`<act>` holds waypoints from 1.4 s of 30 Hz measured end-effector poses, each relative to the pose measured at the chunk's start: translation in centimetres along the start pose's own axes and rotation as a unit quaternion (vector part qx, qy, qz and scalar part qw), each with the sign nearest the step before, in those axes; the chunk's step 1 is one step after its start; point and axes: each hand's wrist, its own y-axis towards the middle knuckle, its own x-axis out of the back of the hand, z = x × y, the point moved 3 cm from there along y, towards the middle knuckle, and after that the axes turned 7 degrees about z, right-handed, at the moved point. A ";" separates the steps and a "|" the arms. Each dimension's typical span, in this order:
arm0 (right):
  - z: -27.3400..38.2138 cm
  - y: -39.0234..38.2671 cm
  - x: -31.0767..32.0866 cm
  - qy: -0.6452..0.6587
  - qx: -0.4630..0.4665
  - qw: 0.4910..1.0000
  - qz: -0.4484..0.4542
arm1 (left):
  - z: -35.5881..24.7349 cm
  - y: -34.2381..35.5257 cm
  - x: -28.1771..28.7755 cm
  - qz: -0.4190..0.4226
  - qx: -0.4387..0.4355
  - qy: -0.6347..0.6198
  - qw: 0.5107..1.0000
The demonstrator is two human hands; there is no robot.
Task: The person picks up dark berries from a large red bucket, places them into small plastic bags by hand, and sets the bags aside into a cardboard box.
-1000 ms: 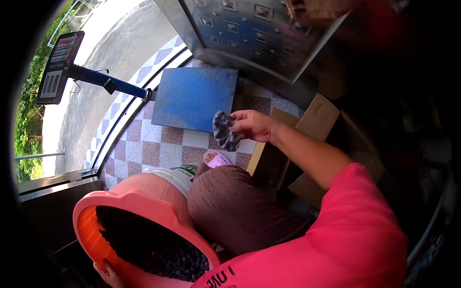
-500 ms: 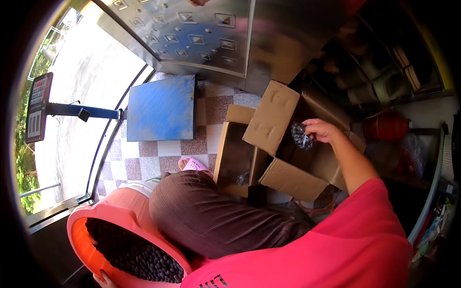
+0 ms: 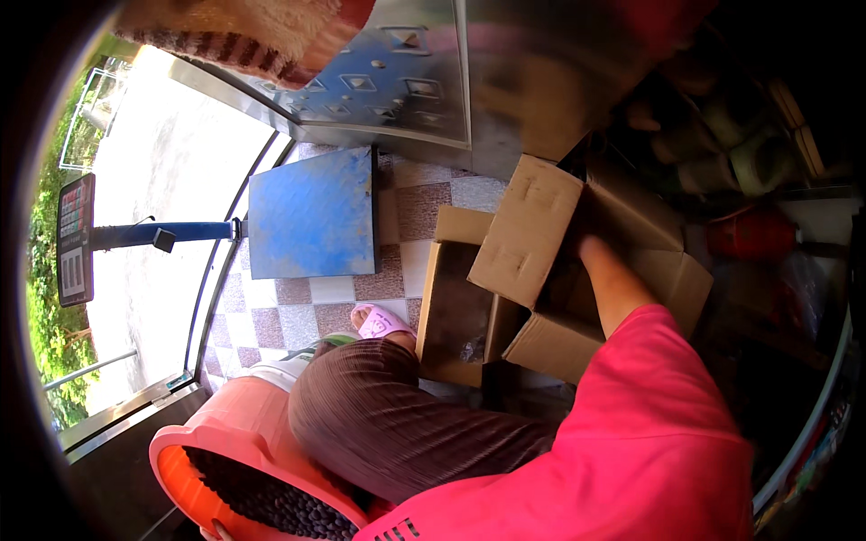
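Observation:
My right arm reaches down into an open cardboard box (image 3: 526,230) right of centre. Of my right hand (image 3: 590,248) only the part near the wrist shows. Its fingers are hidden in the dark inside of the box, so what they hold cannot be seen. At the lower left, my left hand (image 3: 216,532) has its fingers curled over the rim of a tilted pink bucket (image 3: 236,410) with an orange inside. Small dark round pieces (image 3: 271,500) lie in the bucket, which rests against my leg.
A second cardboard box (image 3: 456,311) with a small clear plastic scrap in it stands beside the first. A blue platform scale (image 3: 311,212) lies on the checkered floor (image 3: 377,285), its display (image 3: 76,239) at the left. A fringed cloth (image 3: 262,41) hangs at the top. A red container (image 3: 753,233) sits at right.
My right hand, which held a clear bag of dark round pieces above the box, has gone down into it, out of sight. The fringed cloth has come into view at the top.

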 end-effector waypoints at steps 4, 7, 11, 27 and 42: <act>-0.8 0.2 -0.6 -0.010 0.000 0.999 -0.045 | -0.8 -0.2 -0.2 0.008 0.004 -0.011 1.000; -1.7 -1.4 -0.5 0.011 0.028 0.986 -0.165 | -0.6 0.0 -0.3 0.014 0.007 -0.023 1.000; -0.4 -8.1 2.4 0.222 0.136 0.936 -0.236 | 0.8 0.1 -0.7 0.004 -0.012 -0.066 0.998; 34.2 -13.0 3.0 0.570 0.276 0.761 0.141 | 3.6 -0.2 -2.8 0.022 -0.029 -0.255 0.966; 41.2 0.6 -4.3 0.607 0.196 0.764 0.100 | 1.6 -1.6 -1.5 0.036 0.042 -0.245 0.968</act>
